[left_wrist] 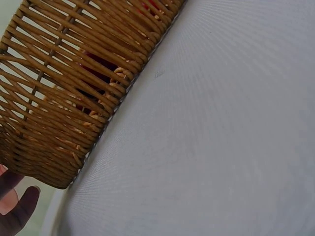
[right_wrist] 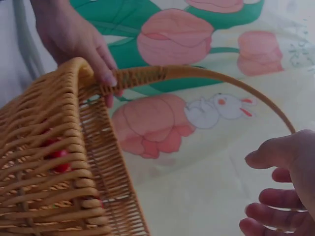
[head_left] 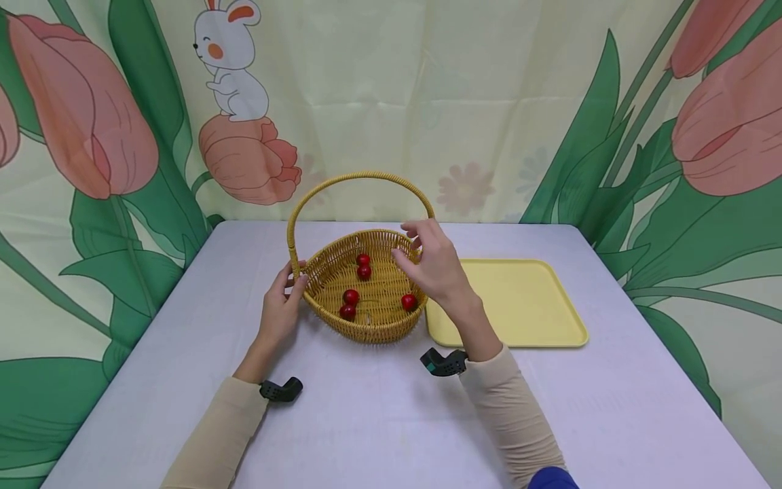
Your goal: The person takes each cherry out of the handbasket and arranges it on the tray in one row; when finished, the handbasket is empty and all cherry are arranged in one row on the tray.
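A wicker basket (head_left: 379,333) with a tall arched handle (head_left: 366,174) stands on the table. Inside lie several glossy dark-red round fruits that look like cherries (head_left: 364,272), some in touching pairs and one by itself at the right (head_left: 409,302). My left hand (head_left: 282,305) grips the basket at the left foot of the handle, thumb on the near side; the right wrist view shows this hand (right_wrist: 81,42) too. Over the basket's right rim hovers my right hand (head_left: 435,265), beside the handle, its fingers loosely bent and apart from the thumb, with nothing between them.
A shallow yellow tray (head_left: 519,305) lies right of the basket, partly behind my right forearm. The table (head_left: 366,421) has a pale cloth. Behind it hangs a curtain (head_left: 379,102) printed with tulips and a rabbit. A dark blue round thing (head_left: 552,479) shows at the bottom edge.
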Demonstrator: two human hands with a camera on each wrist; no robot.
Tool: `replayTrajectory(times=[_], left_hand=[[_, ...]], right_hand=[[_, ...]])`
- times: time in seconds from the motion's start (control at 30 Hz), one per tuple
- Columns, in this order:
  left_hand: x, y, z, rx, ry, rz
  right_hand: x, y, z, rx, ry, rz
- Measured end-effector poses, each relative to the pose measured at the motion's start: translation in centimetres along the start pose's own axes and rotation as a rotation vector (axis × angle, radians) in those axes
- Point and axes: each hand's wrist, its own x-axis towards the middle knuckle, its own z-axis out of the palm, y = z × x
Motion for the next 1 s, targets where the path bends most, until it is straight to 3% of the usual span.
replayTrajectory(times=[0.4,0.77,1.0], left_hand=[[0.0,-0.3,0.0,0.006,0.005,0.013],[0.1,-0.1,0.0,0.011,0.004,0.015],[0.0,-0.2,0.1,0.016,0.007,0.0]], right_hand=[[-0.7,1.0,4.0,-0.179,-0.462,0.226],[-1.3,1.1,5.5,-0.279,-0.628,0.272],[-1.5,1.1,5.9,-0.372,-0.661,0.271]])
